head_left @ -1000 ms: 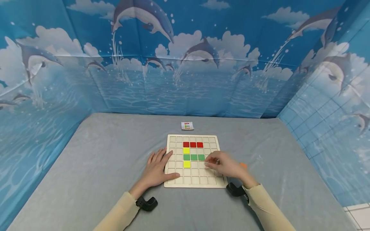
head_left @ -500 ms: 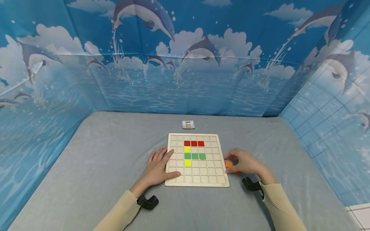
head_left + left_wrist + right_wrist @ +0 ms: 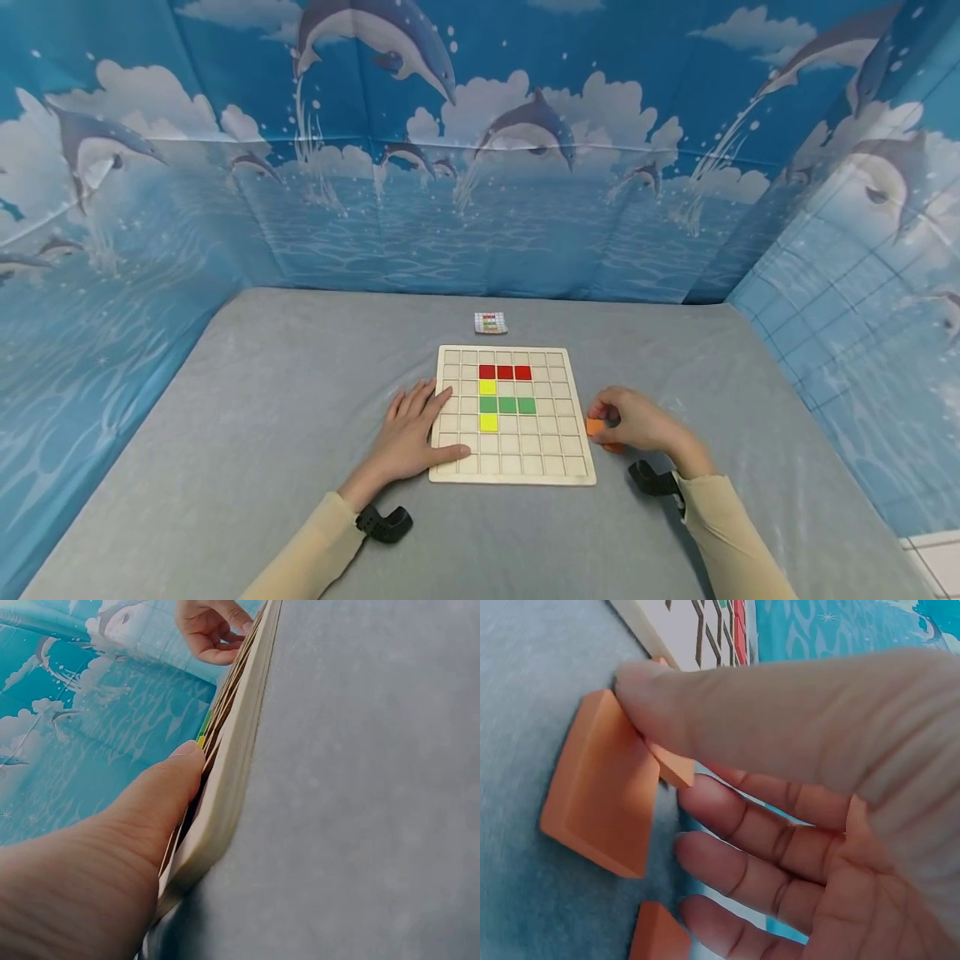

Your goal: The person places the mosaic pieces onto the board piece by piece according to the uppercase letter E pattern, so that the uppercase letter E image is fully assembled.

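Observation:
A square wooden grid board (image 3: 517, 479) lies on the grey cloth. Across it run three red tiles (image 3: 505, 372) and three green tiles (image 3: 507, 406), with a yellow tile (image 3: 488, 423) below the green row and another between the rows. My left hand (image 3: 408, 433) rests spread over the board's left edge, its thumb (image 3: 169, 780) on the grid. Just past the right edge, my right hand (image 3: 637, 421) pinches an orange tile (image 3: 595, 427) between thumb and fingers. Close by its thumb, the right wrist view shows a second orange tile (image 3: 604, 795) and part of a third.
Behind the board lies a small card (image 3: 491, 323) printed with a coloured grid. A dolphin-patterned curtain (image 3: 480, 225) hangs at the back and both sides of the grey-covered table (image 3: 300, 358). Black wrist devices are strapped at both sleeves.
From over the board beside the green row, my right hand has moved right to the orange tiles, and its fingers have drawn together on one. The left hand keeps its place.

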`<state>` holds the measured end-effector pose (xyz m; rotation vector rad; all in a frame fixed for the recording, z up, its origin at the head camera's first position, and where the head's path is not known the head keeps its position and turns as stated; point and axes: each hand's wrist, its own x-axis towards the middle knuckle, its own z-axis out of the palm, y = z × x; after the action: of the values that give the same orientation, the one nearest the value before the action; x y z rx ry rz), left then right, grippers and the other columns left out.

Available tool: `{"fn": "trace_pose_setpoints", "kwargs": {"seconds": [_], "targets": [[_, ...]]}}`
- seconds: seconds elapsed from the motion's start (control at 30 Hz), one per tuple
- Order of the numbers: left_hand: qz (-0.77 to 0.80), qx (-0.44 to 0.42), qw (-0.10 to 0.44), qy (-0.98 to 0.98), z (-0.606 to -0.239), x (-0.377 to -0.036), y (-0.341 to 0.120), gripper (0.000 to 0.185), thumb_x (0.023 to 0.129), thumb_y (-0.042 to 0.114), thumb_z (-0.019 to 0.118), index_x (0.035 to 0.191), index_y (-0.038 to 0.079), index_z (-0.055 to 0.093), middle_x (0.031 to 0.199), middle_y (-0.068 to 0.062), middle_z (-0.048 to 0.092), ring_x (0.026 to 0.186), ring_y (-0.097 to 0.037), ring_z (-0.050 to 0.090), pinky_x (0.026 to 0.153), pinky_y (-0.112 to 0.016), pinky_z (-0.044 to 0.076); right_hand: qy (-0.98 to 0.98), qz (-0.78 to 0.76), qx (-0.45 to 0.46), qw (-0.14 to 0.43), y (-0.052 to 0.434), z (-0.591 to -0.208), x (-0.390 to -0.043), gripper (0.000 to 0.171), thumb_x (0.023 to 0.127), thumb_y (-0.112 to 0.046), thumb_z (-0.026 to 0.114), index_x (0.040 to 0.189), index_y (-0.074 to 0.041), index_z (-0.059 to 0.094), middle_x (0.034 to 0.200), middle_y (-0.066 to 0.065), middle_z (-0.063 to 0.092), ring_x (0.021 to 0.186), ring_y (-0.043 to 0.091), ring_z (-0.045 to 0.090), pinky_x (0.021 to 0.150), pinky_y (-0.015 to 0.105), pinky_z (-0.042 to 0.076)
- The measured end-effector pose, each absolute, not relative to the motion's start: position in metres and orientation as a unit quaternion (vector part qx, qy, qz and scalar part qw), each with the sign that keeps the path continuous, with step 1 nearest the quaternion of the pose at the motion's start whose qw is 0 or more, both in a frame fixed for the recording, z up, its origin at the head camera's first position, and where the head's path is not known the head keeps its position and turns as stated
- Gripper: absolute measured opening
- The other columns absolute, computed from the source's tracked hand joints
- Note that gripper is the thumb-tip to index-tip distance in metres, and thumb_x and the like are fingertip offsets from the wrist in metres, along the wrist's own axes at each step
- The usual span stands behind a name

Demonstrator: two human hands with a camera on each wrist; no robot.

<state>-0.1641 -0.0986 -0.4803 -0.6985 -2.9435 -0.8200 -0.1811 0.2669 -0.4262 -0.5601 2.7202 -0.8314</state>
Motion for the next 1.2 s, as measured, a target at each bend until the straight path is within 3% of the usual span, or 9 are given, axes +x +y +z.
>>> {"fn": "trace_pose_setpoints", "kwargs": {"seconds": [0.43, 0.7, 0.97, 1.2], "targets": [[-0.256, -0.219, 0.007, -0.941, -0.481, -0.163, -0.097, 0.095, 0.078, 0.068, 0.061, 0.15, 0.014, 0.031, 0.155, -0.012, 0.019, 0.142, -0.027, 0.009, 0.109, -0.05, 0.002, 0.922, -0.307, -0.198, 0.124, 0.27, -0.426, -0.182, 0.019, 0.081, -0.01, 0.076, 0.082, -0.009, 0.057, 0.071, -0.002, 0.053, 0.061, 0.014, 0.049, 0.053, 0.027, 0.041], [-0.25, -0.22, 0.012, -0.943, -0.483, -0.165, -0.097, 0.096, 0.078, 0.069, 0.059, 0.15, 0.014, 0.031, 0.155, -0.012, 0.019, 0.142, -0.027, 0.01, 0.11, -0.049, 0.003, 0.913, -0.336, -0.216, 0.079, 0.271, -0.425, -0.181, 0.006, 0.089, -0.007, 0.066, 0.093, -0.008, 0.062, 0.075, -0.002, 0.057, 0.061, 0.012, 0.051, 0.054, 0.027, 0.044], [-0.252, -0.22, 0.013, -0.942, -0.482, -0.164, -0.098, 0.095, 0.078, 0.07, 0.059, 0.15, 0.013, 0.032, 0.155, -0.012, 0.019, 0.142, -0.028, 0.01, 0.109, -0.05, 0.003, 0.906, -0.374, -0.2, 0.018, 0.242, -0.425, -0.175, 0.013, 0.088, -0.01, 0.069, 0.1, -0.009, 0.065, 0.079, -0.004, 0.061, 0.066, 0.016, 0.058, 0.056, 0.027, 0.046], [-0.251, -0.221, 0.011, -0.942, -0.482, -0.164, -0.097, 0.095, 0.078, 0.07, 0.059, 0.15, 0.014, 0.031, 0.155, -0.012, 0.019, 0.142, -0.028, 0.01, 0.109, -0.051, 0.003, 0.882, -0.396, -0.254, 0.032, 0.214, -0.431, -0.166, 0.012, 0.088, -0.01, 0.07, 0.099, -0.01, 0.065, 0.079, -0.005, 0.06, 0.066, 0.009, 0.055, 0.058, 0.025, 0.046]]}}
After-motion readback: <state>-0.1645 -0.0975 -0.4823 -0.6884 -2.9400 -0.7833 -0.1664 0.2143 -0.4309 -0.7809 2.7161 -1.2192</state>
